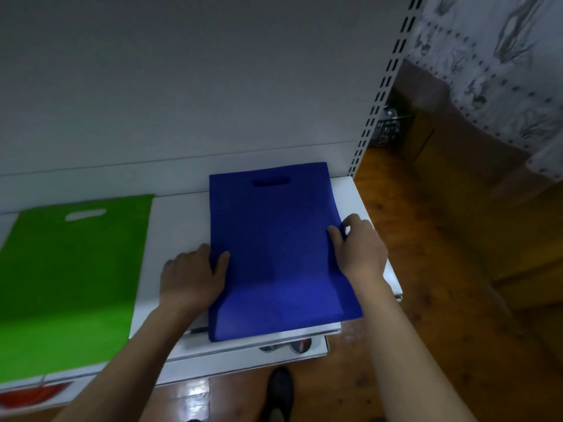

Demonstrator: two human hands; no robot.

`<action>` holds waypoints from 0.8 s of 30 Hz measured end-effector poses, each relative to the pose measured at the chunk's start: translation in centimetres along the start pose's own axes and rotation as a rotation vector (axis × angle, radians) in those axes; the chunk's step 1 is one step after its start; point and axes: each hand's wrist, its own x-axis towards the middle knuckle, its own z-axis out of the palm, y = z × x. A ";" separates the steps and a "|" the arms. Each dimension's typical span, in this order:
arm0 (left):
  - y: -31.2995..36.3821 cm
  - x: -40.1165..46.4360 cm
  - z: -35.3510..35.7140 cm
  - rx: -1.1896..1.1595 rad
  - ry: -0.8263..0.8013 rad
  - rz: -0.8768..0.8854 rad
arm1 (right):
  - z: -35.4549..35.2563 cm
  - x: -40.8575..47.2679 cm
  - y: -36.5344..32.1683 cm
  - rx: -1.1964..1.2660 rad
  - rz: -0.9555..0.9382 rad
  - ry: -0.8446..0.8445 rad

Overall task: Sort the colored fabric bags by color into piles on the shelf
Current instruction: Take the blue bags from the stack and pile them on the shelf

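A blue fabric bag with a cut-out handle lies on the right part of the white shelf, its near end hanging past the shelf's front edge. My left hand grips the bag's left edge, thumb on top. My right hand pinches its right edge between thumb and fingers. A green fabric bag, also with a cut-out handle, lies flat on the left part of the shelf, apart from the blue one.
The shelf's white back panel rises behind the bags, and a slotted upright marks its right end. A lower shelf sticks out beneath. Wooden floor lies to the right, with my shoe below.
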 end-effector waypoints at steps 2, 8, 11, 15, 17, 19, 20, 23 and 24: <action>0.0 0.0 0.0 -0.006 -0.015 0.008 | 0.1 0.1 0.1 0.007 0.004 -0.013; -2.0 -1.7 -2.4 -0.146 0.001 -0.043 | -3.0 -2.1 -1.9 -0.063 0.016 -0.032; -6.0 -4.8 -3.3 -0.077 0.179 0.066 | -3.1 -6.6 -5.8 0.061 -0.187 0.131; -13.6 -9.2 -5.9 -0.016 0.204 -0.022 | 0.1 -13.7 -14.1 0.195 -0.432 0.085; -17.4 -11.4 -6.8 -0.020 0.224 -0.085 | 1.7 -17.2 -18.4 0.215 -0.529 0.006; -21.5 -14.1 -7.4 -0.039 0.232 -0.182 | 3.5 -20.7 -22.4 0.196 -0.662 -0.054; -24.1 -16.0 -7.7 -0.046 0.250 -0.244 | 4.4 -22.7 -24.8 0.193 -0.737 -0.084; -31.6 -22.0 -8.4 -0.044 0.272 -0.410 | 7.2 -28.8 -31.6 0.195 -0.921 -0.147; -34.0 -24.2 -8.5 -0.035 0.263 -0.467 | 8.2 -30.9 -33.7 0.197 -0.973 -0.164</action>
